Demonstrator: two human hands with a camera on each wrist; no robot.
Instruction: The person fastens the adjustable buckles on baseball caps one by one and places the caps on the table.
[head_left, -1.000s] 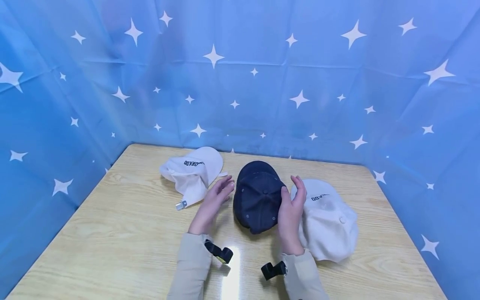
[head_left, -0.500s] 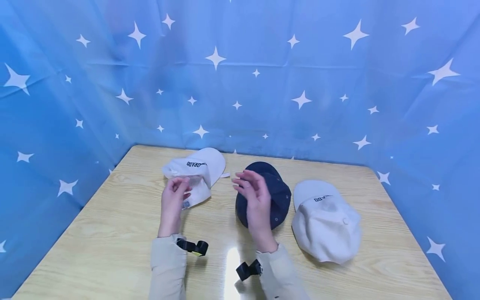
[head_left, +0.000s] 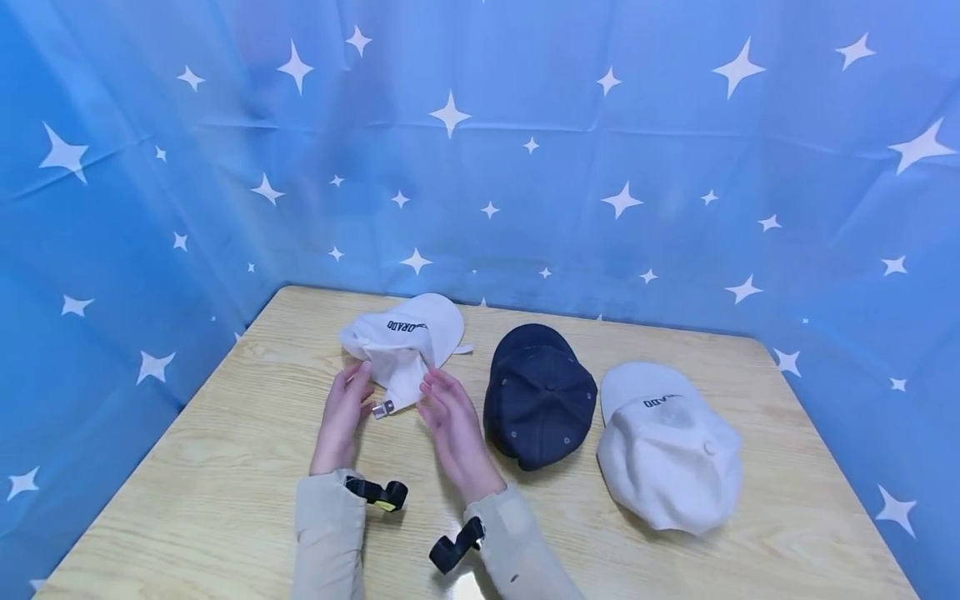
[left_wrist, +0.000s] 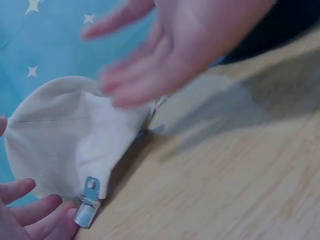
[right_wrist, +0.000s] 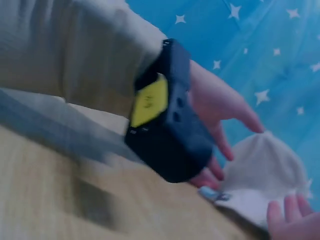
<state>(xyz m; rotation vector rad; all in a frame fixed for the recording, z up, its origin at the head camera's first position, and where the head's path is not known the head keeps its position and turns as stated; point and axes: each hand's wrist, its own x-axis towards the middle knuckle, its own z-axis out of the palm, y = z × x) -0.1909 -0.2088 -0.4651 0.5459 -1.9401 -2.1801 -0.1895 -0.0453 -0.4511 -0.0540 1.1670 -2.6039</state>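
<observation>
Eleven o'clock on the wooden table (head_left: pixel 217 467): a white cap (head_left: pixel 399 346), the starry curtain (head_left: pixel 525 92) behind it at twelve.
From here I see the left hand (head_left: pixel 345 412) at the cap's seven o'clock and the right hand (head_left: pixel 454 423) at its five, the metal clip (head_left: pixel 383 409) between them; a dark cap (head_left: pixel 542 400) sits at the table's one o'clock, and a second white cap (head_left: pixel 670 450) beside it at three.

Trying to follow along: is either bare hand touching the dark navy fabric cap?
No, wood-grain tabletop shows between the navy cap and the right hand, and the left hand lies farther away.
</observation>
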